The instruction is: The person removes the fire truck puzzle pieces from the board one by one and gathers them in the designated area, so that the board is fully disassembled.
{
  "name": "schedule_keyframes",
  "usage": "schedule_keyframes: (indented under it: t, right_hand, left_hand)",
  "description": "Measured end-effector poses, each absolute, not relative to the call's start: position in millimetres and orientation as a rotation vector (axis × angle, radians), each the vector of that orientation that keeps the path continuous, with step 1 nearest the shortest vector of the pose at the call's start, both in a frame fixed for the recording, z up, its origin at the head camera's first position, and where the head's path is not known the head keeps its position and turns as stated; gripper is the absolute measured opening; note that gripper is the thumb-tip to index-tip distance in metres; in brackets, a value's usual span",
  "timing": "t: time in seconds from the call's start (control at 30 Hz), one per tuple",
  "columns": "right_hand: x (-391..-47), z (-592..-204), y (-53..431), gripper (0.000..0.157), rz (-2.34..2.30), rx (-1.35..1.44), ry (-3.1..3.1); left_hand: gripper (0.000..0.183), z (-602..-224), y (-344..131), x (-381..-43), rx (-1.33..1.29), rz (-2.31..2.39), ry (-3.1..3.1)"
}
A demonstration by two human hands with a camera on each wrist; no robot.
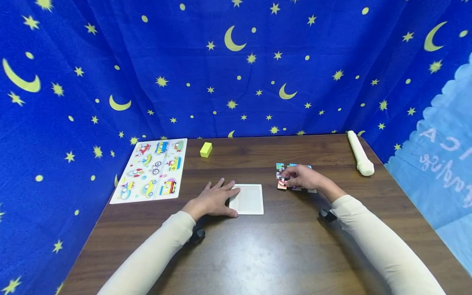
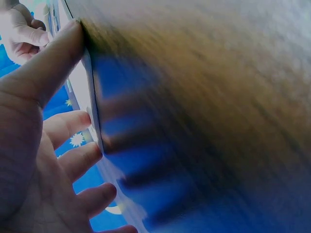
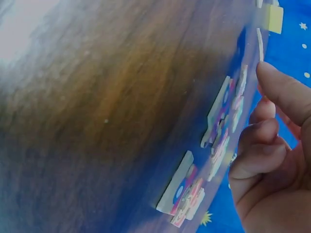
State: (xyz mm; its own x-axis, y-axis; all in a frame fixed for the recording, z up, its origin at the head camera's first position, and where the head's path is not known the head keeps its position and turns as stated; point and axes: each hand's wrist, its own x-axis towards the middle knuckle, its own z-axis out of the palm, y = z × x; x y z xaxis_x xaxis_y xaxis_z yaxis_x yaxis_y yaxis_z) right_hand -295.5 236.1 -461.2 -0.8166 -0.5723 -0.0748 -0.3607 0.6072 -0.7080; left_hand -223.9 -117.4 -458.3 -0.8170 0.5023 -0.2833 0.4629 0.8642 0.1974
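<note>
A small white-rimmed puzzle tray (image 1: pixel 262 200) lies flat near the middle of the table. My left hand (image 1: pixel 215 200) rests at its left side, fingers spread, with the thumb and a fingertip touching the rim. In the left wrist view the left thumb (image 2: pixel 58 58) lies against the tray's edge. To the right, my right hand (image 1: pixel 304 178) pinches a reddish jigsaw piece (image 1: pixel 282 184) between thumb and fingers. Several other jigsaw pieces (image 1: pixel 280 166) lie around and under that hand, partly hidden by it. The right wrist view shows loose pieces (image 3: pixel 180 191) on the table below the right hand (image 3: pixel 277 145).
A white board with vehicle pictures (image 1: pixel 151 172) lies at the left. A yellow block (image 1: pixel 206 150) sits near the back edge. At the back right lies a white, club-shaped object (image 1: pixel 359 153). Blue curtain (image 1: pixel 236 82) with moons and stars encloses the brown table (image 1: pixel 258 254).
</note>
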Motion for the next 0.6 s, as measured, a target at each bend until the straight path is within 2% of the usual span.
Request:
schedule_keyframes:
  t: [0.33, 0.6]
  right_hand:
    - [-295.9, -472.4, 233.8, 0.018, -0.950, -0.855, 2.648]
    - [-294.7, -465.8, 235.3, 0.014, -0.963, -0.688, 2.815]
  left_hand:
    - [0.091, -458.0, -119.1, -221.3, 0.723, 0.200, 2.695]
    - [0.092, -460.4, -121.5, -221.8, 0.735, 0.209, 2.687]
